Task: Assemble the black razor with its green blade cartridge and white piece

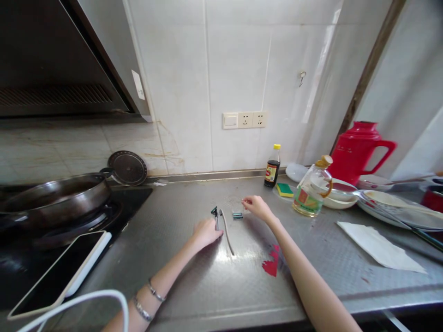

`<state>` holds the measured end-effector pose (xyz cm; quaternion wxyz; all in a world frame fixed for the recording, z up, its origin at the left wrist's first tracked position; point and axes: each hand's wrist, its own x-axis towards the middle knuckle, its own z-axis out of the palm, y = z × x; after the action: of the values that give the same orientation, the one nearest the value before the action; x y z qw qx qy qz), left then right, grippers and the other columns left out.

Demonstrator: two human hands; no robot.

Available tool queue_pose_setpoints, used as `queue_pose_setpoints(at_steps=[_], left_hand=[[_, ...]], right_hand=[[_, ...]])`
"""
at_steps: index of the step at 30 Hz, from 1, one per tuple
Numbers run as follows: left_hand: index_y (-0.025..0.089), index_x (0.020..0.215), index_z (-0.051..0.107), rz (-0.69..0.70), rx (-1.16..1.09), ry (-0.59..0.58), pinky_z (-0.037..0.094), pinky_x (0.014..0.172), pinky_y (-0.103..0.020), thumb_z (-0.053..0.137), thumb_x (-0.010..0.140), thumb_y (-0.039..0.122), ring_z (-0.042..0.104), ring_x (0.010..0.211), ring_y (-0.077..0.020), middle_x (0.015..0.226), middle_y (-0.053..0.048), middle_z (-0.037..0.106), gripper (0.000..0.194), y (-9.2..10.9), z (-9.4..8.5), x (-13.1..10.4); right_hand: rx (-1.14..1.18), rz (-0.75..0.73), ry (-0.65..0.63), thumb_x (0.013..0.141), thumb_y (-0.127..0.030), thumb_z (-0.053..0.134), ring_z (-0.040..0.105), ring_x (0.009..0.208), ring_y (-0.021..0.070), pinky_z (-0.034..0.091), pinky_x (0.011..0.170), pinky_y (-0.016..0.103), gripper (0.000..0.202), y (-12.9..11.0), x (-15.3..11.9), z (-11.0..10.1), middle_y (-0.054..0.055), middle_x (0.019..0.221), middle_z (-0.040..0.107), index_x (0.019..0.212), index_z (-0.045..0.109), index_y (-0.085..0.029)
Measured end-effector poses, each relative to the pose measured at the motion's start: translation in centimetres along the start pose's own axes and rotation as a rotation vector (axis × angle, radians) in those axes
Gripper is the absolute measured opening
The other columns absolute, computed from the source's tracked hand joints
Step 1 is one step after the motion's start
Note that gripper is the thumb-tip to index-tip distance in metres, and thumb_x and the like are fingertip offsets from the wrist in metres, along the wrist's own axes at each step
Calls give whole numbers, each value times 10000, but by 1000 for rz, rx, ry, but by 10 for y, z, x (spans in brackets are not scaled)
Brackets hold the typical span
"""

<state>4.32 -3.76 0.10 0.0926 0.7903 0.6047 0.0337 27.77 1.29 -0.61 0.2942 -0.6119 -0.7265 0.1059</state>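
White cable (104, 293), foreground left, before the countertop's (197, 286) front edge. Razor (214, 211), mid-countertop between front and back edges; left hand (206, 232) closed on the lower end of its handle. Thin grey rod (226, 233), just right of razor. Blade cartridges (237, 216), beside right hand (256, 206); fingertips drawn together, anything pinched there cannot be told. Handling, as judged: grip by handle, fingers off blade edges, cartridges lifted by their sides. Containers, toward back edge, right: sauce bottle (272, 171), yellow cap, dark liquid; oil jug (308, 198), pale yellow liquid; red thermos flask (358, 154), contents hidden.
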Motion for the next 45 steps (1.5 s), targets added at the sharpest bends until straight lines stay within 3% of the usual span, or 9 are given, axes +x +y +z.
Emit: queue_pose_setpoints(at_steps=[7, 12, 17, 23, 30, 35, 40, 45], left_hand=[[146, 688, 650, -63, -73, 29, 404, 565, -234, 518, 718, 309, 622, 690, -182, 722, -92, 665, 212, -4, 2, -1], [146, 662, 644, -47, -129, 159, 356, 551, -229, 507, 730, 329, 591, 639, -158, 673, -73, 650, 238, -5, -5, -2], [157, 688, 641, -16, -193, 248, 336, 559, -229, 500, 751, 385, 581, 646, -153, 680, -60, 649, 275, 13, -14, -6], [174, 698, 643, 64, -220, 242, 331, 553, -226, 507, 756, 388, 592, 660, -159, 684, -52, 653, 260, 41, -18, -13], [167, 766, 653, 120, -222, 218, 378, 609, -240, 438, 801, 510, 610, 707, -177, 752, -75, 673, 407, 66, -17, -17], [164, 800, 667, 126, -124, 145, 428, 678, -276, 263, 856, 554, 633, 795, -217, 813, -114, 680, 564, 64, -14, -21], [139, 883, 671, 53, 77, 62, 460, 721, -314, 416, 821, 417, 630, 899, -266, 933, -161, 672, 383, 46, -10, -21], [145, 945, 662, -18, 101, -31, 463, 764, -306, 459, 804, 373, 615, 953, -256, 995, -159, 659, 337, 43, -8, -19]], right_hand=[[122, -41, 39, 782, -293, 470, 555, 536, 121, 359, 521, 195, 270, -19, 2, -2, 35, 597, 665, 713, 681, -140], [171, -41, -111, 779, -351, 490, 506, 453, 93, 346, 458, 180, 320, -47, -7, -5, 29, 522, 627, 627, 662, -128], [280, 27, -299, 806, -485, 440, 453, 373, 68, 316, 371, 166, 438, -74, -22, -8, 28, 511, 614, 698, 660, -122], [279, 48, -221, 789, -393, 463, 432, 355, 58, 322, 358, 162, 378, -82, -37, -17, 7, 457, 568, 550, 604, -136], [192, 124, -144, 746, -309, 478, 442, 353, 62, 333, 381, 157, 328, -70, -47, -24, 4, 411, 543, 489, 594, -140], [-16, 180, -85, 765, -283, 444, 515, 425, 86, 353, 445, 162, 335, -36, -45, -29, 34, 474, 603, 542, 634, -121], [-139, 211, -82, 750, -243, 469, 561, 514, 122, 347, 495, 187, 323, 8, -48, -32, 77, 496, 612, 499, 618, -104], [-243, 231, -138, 746, -263, 494, 591, 559, 148, 335, 491, 199, 302, 28, -51, -24, 105, 554, 637, 549, 649, -94]])
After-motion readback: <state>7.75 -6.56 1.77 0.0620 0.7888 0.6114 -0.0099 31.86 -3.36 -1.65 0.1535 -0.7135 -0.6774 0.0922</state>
